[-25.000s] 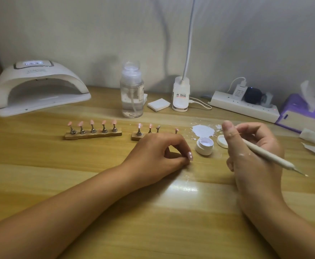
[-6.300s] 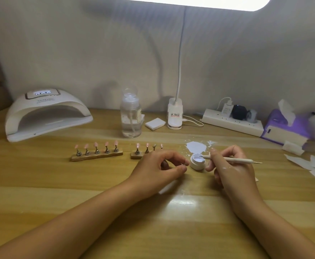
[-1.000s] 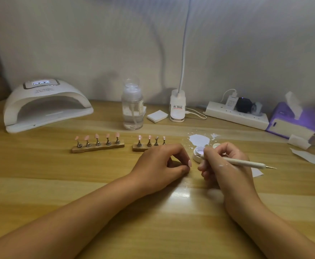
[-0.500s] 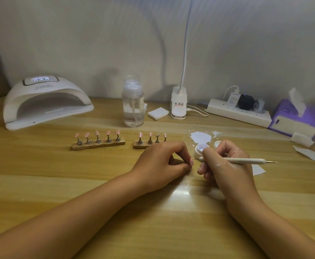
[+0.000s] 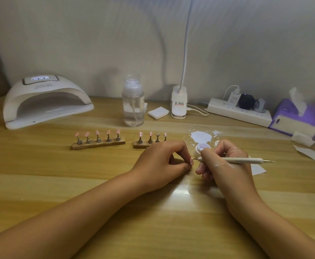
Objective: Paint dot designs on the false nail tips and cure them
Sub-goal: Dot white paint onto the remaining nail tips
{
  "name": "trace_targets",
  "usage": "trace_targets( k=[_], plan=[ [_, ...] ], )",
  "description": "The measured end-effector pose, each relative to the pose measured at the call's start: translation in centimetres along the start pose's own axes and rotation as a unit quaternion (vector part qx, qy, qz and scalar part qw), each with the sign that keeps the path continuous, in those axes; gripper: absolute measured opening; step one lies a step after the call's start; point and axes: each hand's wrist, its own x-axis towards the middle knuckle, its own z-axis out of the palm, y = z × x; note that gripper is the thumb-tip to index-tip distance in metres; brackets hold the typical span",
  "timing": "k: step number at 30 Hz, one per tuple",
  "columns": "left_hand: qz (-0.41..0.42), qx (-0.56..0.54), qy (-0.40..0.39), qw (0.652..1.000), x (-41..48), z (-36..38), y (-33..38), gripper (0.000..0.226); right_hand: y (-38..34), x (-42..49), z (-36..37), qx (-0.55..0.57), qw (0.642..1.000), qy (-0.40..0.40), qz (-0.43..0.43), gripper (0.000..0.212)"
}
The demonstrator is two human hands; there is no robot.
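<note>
**Close work in a dim room**

Seated at a pale, varnished wood-grain table (image 5: 59, 184) pushed against a plain grey-white wall (image 5: 97, 43). Dim room, with one bright glare patch on the varnish between the wrists.

Pinching a single pink nail tip (image 5: 191, 161) in the left hand (image 5: 162, 161), thumb and forefinger curled onto it, hand resting on the wood. Gripping a white dotting pen (image 5: 246, 161) in the right hand (image 5: 225, 165), held almost level, fine metal point aimed at the nail tip; touching or just short of it, cannot tell. Hands close together but apart. White smears across the back of the right hand.

Just behind the right hand: an open white gel pot (image 5: 199, 148), a round lid (image 5: 216, 143) beside it, and an irregular white patch (image 5: 201, 136) on the wood. Left of these, two wooden strips in a row: left stand (image 5: 98, 143) with five pink tips upright on metal posts; right stand (image 5: 143, 145), its near end hidden by the left hand, showing four posts.

Along the wall, left to right: white arched curing lamp (image 5: 46, 101), display lit; clear pump bottle (image 5: 133, 107); small white square pad (image 5: 158, 113); desk lamp (image 5: 179, 102) base, neck rising out of view; white power strip (image 5: 239, 113) loaded with plugs; purple tissue box (image 5: 293, 120). Loose paper scraps (image 5: 310, 154) near the right edge.
</note>
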Motion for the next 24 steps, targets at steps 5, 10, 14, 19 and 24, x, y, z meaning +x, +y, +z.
trace_targets(
  k=[5,10,14,19,24],
  plan=[
    [0.004,0.004,-0.001,1.0,0.01,0.0,-0.01,0.01,0.09,0.04,-0.04,-0.012,1.0,-0.001,-0.001,0.027],
    [0.002,0.002,0.001,1.0,0.01,0.01,0.0,0.01,0.02,-0.02,-0.06,-0.007,1.0,-0.002,-0.001,0.023],
    [0.001,0.0,0.0,1.0,-0.01,-0.01,-0.01,0.013,0.01,0.0,-0.13,-0.009,1.0,-0.001,-0.002,0.023],
    [0.001,-0.001,-0.001,1.0,-0.01,-0.03,0.06,0.014,0.09,0.01,-0.08,-0.011,1.0,-0.003,-0.001,0.025],
    [-0.001,-0.001,0.0,1.0,0.02,-0.02,0.06,0.015,-0.03,-0.02,-0.1,0.007,1.0,0.004,-0.004,0.027]
  ],
)
